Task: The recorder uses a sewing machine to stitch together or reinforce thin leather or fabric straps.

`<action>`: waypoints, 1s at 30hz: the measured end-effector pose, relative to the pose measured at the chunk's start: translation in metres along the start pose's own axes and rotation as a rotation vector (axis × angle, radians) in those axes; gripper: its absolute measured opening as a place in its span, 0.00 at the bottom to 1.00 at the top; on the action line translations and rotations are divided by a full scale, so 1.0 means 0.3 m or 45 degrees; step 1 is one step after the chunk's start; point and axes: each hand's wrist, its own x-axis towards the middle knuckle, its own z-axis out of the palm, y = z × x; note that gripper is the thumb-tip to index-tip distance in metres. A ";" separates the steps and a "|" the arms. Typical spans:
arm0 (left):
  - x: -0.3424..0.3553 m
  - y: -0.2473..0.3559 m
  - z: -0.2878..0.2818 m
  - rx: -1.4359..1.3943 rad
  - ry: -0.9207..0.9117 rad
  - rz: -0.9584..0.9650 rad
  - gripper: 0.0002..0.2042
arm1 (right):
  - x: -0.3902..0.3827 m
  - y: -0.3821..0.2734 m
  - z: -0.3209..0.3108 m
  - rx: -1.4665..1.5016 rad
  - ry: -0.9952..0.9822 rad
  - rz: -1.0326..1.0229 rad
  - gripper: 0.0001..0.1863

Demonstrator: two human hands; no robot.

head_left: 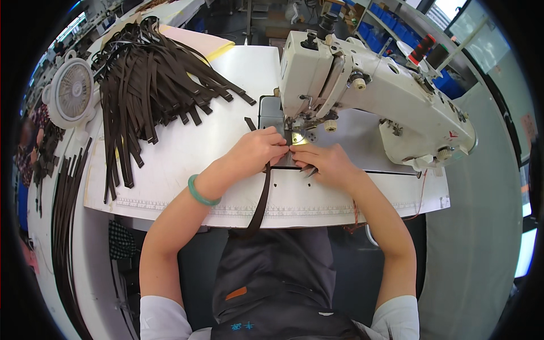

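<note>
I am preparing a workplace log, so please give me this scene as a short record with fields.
Left hand: over a dark strap, at the working end of the white sewing machine; grip partly hidden
Right hand: close beside the left, a small pointed thing in its fingers
Table: white, ruler scale along front edge
Table's left: heap of dark straps; white fan beyond it
Worn: green bracelet, left wrist
</note>
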 end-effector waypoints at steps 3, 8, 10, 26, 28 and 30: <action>0.004 -0.011 0.005 0.057 0.015 -0.051 0.11 | 0.010 0.031 0.022 -0.055 0.017 0.002 0.12; 0.015 -0.049 0.030 0.073 0.090 -0.150 0.03 | 0.016 0.014 0.029 -0.144 0.085 0.054 0.16; 0.024 -0.058 0.035 0.055 0.118 -0.176 0.01 | 0.007 -0.004 0.016 -0.178 0.095 0.090 0.15; 0.040 -0.221 0.049 -0.168 0.010 -0.150 0.16 | -0.314 -0.049 -0.157 -0.219 0.668 0.402 0.14; 0.049 -0.222 0.031 -0.151 0.005 -0.166 0.16 | -0.398 0.080 -0.280 -0.350 1.063 0.628 0.10; 0.051 -0.224 0.021 -0.094 -0.008 -0.189 0.16 | -0.411 0.233 -0.486 -0.011 1.584 1.041 0.14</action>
